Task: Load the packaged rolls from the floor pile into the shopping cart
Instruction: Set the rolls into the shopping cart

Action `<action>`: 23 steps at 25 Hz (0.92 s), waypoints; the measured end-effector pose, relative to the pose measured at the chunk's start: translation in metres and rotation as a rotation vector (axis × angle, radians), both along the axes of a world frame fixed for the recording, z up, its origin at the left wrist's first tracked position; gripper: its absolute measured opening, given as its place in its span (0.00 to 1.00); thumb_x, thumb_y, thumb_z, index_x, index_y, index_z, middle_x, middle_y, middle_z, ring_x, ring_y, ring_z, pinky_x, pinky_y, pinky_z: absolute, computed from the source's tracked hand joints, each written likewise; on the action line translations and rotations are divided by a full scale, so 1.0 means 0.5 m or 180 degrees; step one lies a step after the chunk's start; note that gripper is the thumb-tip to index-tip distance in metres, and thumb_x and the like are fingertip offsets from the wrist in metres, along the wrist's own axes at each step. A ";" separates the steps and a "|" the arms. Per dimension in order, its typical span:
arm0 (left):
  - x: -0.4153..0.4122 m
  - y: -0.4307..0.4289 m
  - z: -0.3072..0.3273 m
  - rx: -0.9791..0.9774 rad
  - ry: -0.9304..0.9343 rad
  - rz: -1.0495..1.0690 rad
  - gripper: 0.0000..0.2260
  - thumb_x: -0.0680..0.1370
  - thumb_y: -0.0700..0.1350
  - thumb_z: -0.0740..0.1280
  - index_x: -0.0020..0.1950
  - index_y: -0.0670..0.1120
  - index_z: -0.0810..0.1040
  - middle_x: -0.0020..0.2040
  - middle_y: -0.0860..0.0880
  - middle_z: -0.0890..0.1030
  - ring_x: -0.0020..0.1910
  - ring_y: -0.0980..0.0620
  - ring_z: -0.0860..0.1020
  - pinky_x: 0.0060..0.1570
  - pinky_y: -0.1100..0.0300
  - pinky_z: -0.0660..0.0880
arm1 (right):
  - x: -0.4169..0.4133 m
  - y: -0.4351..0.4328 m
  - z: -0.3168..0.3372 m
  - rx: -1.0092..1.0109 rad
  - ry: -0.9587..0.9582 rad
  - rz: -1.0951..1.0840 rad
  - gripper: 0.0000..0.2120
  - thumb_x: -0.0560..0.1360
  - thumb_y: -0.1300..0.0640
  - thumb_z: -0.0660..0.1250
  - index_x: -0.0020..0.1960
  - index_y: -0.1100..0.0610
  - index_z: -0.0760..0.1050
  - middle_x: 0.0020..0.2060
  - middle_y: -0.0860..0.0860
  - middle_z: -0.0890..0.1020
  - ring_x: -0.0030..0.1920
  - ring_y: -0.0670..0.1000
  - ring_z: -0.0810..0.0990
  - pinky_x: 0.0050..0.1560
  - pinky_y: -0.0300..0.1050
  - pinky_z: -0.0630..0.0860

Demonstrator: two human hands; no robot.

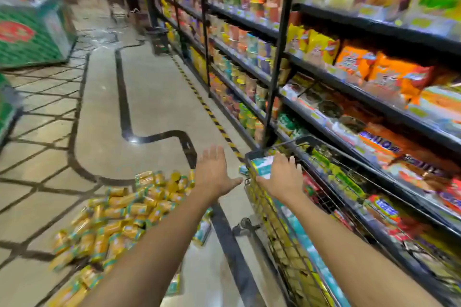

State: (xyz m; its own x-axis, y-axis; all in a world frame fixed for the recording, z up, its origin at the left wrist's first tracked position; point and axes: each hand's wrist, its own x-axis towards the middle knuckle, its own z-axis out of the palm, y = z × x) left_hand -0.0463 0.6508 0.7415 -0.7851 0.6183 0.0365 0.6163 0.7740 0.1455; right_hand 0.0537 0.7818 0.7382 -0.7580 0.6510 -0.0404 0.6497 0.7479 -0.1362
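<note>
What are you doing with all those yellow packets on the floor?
A person is moving packaged rolls from a floor pile into a wire shopping cart beside the snack shelves. The right hand rests on a teal-and-white pack at the cart's front rim. The left hand is open and empty. Many rolls remain.

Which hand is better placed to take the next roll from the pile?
The left hand, probably. It is open, holds nothing, and hovers on the side of the pile. The right hand is over the cart, on a teal pack.
</note>
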 end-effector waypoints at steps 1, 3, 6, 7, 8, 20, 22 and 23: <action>-0.025 -0.084 -0.008 0.0042 0.0002 0.0268 0.46 0.70 0.68 0.64 0.76 0.41 0.53 0.74 0.42 0.60 0.73 0.42 0.59 0.70 0.50 0.58 | -0.036 -0.053 -0.002 0.0019 0.0047 0.0261 0.41 0.73 0.37 0.63 0.74 0.62 0.55 0.71 0.57 0.65 0.73 0.59 0.60 0.70 0.55 0.60; -0.064 -0.247 -0.028 0.0026 -0.0040 0.0795 0.46 0.71 0.68 0.64 0.77 0.40 0.51 0.76 0.41 0.57 0.74 0.42 0.57 0.71 0.50 0.56 | -0.102 -0.165 -0.006 0.0052 0.0092 0.0759 0.38 0.74 0.38 0.63 0.73 0.62 0.57 0.70 0.57 0.66 0.71 0.59 0.62 0.68 0.55 0.62; -0.089 -0.481 -0.051 0.0022 -0.0203 0.1463 0.45 0.71 0.66 0.65 0.76 0.40 0.52 0.76 0.41 0.57 0.74 0.42 0.57 0.72 0.50 0.58 | -0.185 -0.346 -0.025 0.0053 -0.0055 0.1355 0.40 0.74 0.39 0.64 0.74 0.61 0.54 0.71 0.56 0.65 0.72 0.59 0.62 0.69 0.55 0.60; -0.089 -0.552 -0.060 0.0054 -0.0207 0.1644 0.45 0.70 0.66 0.65 0.76 0.41 0.54 0.75 0.41 0.59 0.73 0.42 0.60 0.70 0.51 0.61 | -0.209 -0.403 -0.035 0.0028 -0.0102 0.1498 0.40 0.74 0.38 0.63 0.75 0.61 0.53 0.71 0.56 0.64 0.72 0.58 0.61 0.70 0.55 0.59; -0.090 -0.619 -0.072 0.0062 -0.0222 0.1814 0.45 0.70 0.67 0.66 0.75 0.41 0.55 0.74 0.41 0.61 0.72 0.43 0.61 0.68 0.51 0.62 | -0.231 -0.461 -0.048 0.0003 -0.0152 0.1630 0.40 0.74 0.38 0.63 0.75 0.60 0.53 0.72 0.55 0.63 0.73 0.59 0.60 0.71 0.55 0.58; -0.146 -1.060 -0.283 -0.0032 -0.1104 0.2865 0.47 0.72 0.66 0.64 0.77 0.38 0.47 0.77 0.41 0.52 0.76 0.43 0.53 0.73 0.51 0.52 | -0.415 -0.950 -0.273 0.0047 -0.1212 0.2899 0.42 0.74 0.38 0.63 0.76 0.62 0.51 0.74 0.58 0.61 0.74 0.58 0.58 0.72 0.55 0.59; -0.158 -1.076 -0.348 -0.0048 -0.1321 0.2969 0.48 0.72 0.65 0.65 0.77 0.38 0.47 0.78 0.41 0.51 0.76 0.43 0.51 0.73 0.50 0.52 | -0.454 -0.970 -0.343 0.0073 -0.1467 0.3053 0.42 0.75 0.39 0.62 0.77 0.63 0.48 0.75 0.57 0.59 0.75 0.59 0.56 0.73 0.56 0.56; -0.163 -1.081 -0.384 -0.0044 -0.1424 0.3017 0.48 0.72 0.65 0.66 0.77 0.39 0.46 0.78 0.42 0.50 0.76 0.43 0.51 0.73 0.50 0.52 | -0.474 -0.976 -0.382 0.0071 -0.1583 0.3138 0.42 0.76 0.39 0.62 0.77 0.63 0.47 0.75 0.57 0.58 0.75 0.59 0.55 0.73 0.56 0.55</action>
